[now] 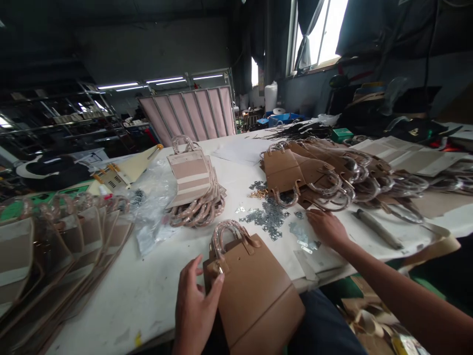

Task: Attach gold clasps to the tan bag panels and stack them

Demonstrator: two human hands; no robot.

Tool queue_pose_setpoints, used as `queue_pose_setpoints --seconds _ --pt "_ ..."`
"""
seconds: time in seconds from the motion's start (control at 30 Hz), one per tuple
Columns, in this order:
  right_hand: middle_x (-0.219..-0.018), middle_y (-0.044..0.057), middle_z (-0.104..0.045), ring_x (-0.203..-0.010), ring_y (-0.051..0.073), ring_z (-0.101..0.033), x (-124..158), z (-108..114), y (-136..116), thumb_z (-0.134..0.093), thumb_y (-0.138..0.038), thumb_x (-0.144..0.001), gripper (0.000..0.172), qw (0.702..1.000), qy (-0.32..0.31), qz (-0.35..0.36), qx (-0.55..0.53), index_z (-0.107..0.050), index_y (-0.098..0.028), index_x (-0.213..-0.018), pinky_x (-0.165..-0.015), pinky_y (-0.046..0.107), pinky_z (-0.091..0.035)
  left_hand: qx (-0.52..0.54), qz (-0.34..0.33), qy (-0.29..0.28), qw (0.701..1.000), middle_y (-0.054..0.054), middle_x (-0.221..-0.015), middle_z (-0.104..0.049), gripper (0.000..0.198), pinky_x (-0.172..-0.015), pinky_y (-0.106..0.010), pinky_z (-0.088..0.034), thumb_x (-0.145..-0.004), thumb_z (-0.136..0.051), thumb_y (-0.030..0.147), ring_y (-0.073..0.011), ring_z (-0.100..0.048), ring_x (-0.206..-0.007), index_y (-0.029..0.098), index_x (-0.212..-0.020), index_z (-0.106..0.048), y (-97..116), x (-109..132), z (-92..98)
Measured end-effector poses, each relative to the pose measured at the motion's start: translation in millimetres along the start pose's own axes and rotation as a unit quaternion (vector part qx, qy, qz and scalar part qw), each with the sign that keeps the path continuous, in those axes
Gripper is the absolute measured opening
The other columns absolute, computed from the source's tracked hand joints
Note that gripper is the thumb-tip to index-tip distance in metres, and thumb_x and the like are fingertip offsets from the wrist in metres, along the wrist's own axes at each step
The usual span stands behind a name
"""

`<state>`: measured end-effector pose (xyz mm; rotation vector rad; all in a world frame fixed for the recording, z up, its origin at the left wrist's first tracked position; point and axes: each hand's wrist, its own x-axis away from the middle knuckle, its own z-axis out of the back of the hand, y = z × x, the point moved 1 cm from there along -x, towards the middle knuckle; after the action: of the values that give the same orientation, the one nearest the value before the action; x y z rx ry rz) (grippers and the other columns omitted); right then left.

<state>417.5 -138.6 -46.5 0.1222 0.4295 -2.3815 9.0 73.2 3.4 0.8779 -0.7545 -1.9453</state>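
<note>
A brown bag panel (258, 291) leans at the table's front edge, with a plastic-wrapped curved handle (231, 227) fixed at its top. My left hand (195, 301) is at the panel's upper left corner, thumb and fingers spread apart; the thumb lies by a small metal fastener (220, 270) on the handle tab. Further right, my right hand (327, 228) is low over the table with fingers stretched out, beside scattered small metal plates (271, 217). Its fingertips are partly hidden, and nothing shows in them. Small gold-coloured pieces (258, 194) lie behind the plates.
Brown panels with wrapped handles (283, 170) are piled at the right. A striped stack of panels (190, 177) stands mid-table, and more panels (84, 236) line the left. Clear plastic bags (155, 197) lie between. A dark grey bar (380, 229) rests near the right front edge.
</note>
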Motion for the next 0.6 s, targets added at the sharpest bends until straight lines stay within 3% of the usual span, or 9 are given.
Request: queue_pose_setpoints --seconds 0.13,0.27,0.37,0.47,0.6 --pt "-0.134 0.008 -0.072 -0.113 0.032 -0.069 -8 -3 9 -0.044 -0.030 -0.105 0.038 1.000 -0.019 0.002 0.004 -0.080 -0.025 -0.118 -0.087 0.039 -0.055 -0.069 -0.196 -0.017 0.978 -0.013 -0.139 -0.059 0.056 -0.104 -0.049 -0.055 -0.093 -0.068 0.039 -0.0314 -0.061 -0.126 0.025 -0.145 -0.053 42 -10 12.5" --pt "-0.135 0.011 -0.071 -0.108 0.030 -0.070 -8 -1 23 -0.050 -0.026 -0.099 0.039 0.999 -0.029 0.018 0.007 -0.077 -0.022 -0.126 -0.079 0.035 -0.054 -0.077 -0.324 -0.124 0.935 -0.009 -0.132 -0.065 0.033 -0.109 -0.043 -0.052 -0.101 -0.058 0.025 -0.0253 -0.060 -0.125 0.025 -0.134 -0.061 85 -33 4.5" --pt "-0.128 0.011 -0.073 -0.102 0.028 -0.072 -1 4 33 -0.052 -0.025 -0.096 0.038 0.999 -0.025 0.043 0.006 -0.078 -0.021 -0.124 -0.077 0.034 -0.053 -0.128 -0.365 -0.227 0.894 -0.008 -0.131 -0.068 0.029 -0.112 -0.046 -0.049 -0.101 -0.055 0.018 -0.0262 -0.059 -0.124 0.021 -0.128 -0.066 101 -57 -21.6" --pt "-0.117 0.009 -0.077 -0.095 0.028 -0.073 9 10 43 -0.054 -0.027 -0.096 0.032 0.997 -0.018 0.073 0.001 -0.082 -0.024 -0.110 -0.074 0.035 -0.053 -0.205 -0.365 -0.312 0.853 -0.009 -0.133 -0.069 0.029 -0.110 -0.050 -0.047 -0.096 -0.062 0.017 -0.0306 -0.056 -0.128 0.020 -0.124 -0.069 101 -78 -51.0" --pt "-0.105 0.011 -0.080 -0.089 0.033 -0.073 19 16 63 -0.061 -0.039 -0.092 0.027 0.998 0.022 0.064 0.012 -0.084 -0.026 -0.097 -0.072 0.039 -0.052 -0.240 -0.355 -0.366 0.826 -0.007 -0.115 -0.075 0.014 -0.101 -0.048 -0.047 -0.094 -0.068 0.020 -0.0311 -0.060 -0.118 0.020 -0.106 -0.075 96 -95 -70.0"
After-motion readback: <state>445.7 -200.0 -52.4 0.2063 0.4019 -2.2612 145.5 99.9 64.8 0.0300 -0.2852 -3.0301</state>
